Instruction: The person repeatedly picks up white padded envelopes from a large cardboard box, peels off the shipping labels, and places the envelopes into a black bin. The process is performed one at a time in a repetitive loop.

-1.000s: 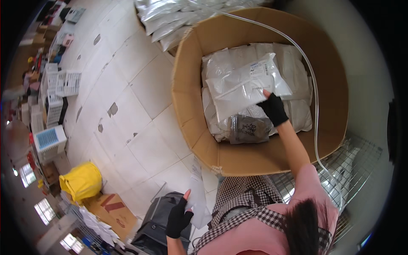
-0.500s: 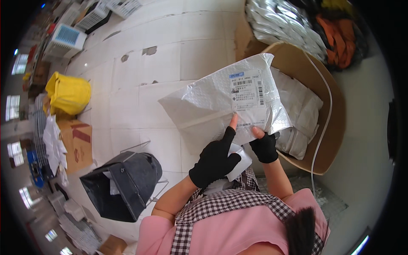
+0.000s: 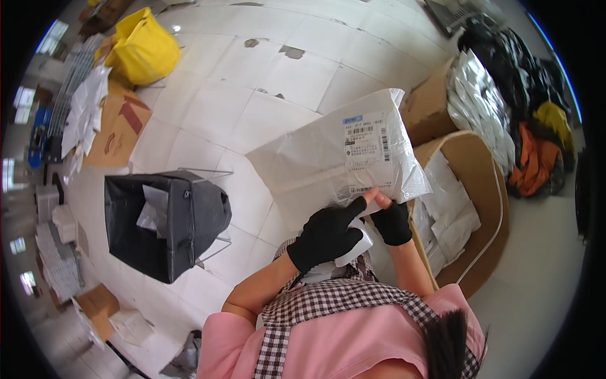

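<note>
A silvery-white bubble mailer with a printed shipping label is held up before me, label side facing me. My right hand, in a black fingerless glove, grips its lower right edge with the thumb on top. My left hand, gloved the same way, points with a stretched forefinger that touches the mailer beside the right thumb. The left hand's other fingers are partly hidden. Below it shows a white object, mostly covered; whether the hand touches it I cannot tell.
At my right stands a tall cardboard box with pale mailers inside. Beyond it are a carton of silvery packages and orange cloth. To the left are a black bin on a wire stand, a yellow bag and a carton.
My left forefinger has slid down from the label to the mailer's lower edge, near the right thumb. The view has turned, so the surroundings have shifted; the mailer stays held in front.
</note>
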`<state>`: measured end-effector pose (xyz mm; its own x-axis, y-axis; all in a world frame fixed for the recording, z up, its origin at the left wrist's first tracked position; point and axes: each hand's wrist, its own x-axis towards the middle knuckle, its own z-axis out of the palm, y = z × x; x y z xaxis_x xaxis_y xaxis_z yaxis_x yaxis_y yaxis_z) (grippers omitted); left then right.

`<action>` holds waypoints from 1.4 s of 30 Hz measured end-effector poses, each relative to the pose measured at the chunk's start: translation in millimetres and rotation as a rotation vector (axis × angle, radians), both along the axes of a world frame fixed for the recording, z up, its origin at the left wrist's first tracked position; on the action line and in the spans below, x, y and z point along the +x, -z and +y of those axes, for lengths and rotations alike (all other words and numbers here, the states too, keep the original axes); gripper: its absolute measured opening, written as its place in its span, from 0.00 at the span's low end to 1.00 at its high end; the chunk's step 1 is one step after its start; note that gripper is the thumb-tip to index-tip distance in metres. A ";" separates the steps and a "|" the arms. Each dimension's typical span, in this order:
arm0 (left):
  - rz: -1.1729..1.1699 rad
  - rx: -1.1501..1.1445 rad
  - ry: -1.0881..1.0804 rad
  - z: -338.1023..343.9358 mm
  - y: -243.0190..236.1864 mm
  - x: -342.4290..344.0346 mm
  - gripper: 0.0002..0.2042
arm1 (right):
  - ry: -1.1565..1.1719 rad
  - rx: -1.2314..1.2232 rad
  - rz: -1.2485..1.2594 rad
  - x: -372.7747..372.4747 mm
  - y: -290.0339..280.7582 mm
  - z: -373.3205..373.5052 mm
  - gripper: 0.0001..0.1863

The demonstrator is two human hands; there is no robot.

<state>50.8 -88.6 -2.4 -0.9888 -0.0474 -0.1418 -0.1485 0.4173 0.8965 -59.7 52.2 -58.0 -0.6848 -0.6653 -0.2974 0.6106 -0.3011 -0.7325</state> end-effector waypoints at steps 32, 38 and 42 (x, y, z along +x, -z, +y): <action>0.016 0.500 -0.496 7.4 71.0 90.6 0.31 | -0.420 0.150 0.127 36.0 29.4 -13.6 0.32; -0.148 0.378 -0.665 23.7 66.9 25.8 0.10 | -0.283 0.604 0.749 33.5 14.2 47.0 0.28; -0.246 0.210 -0.363 58.5 44.8 -11.7 0.08 | -0.176 0.411 1.220 -8.7 -5.3 81.7 0.25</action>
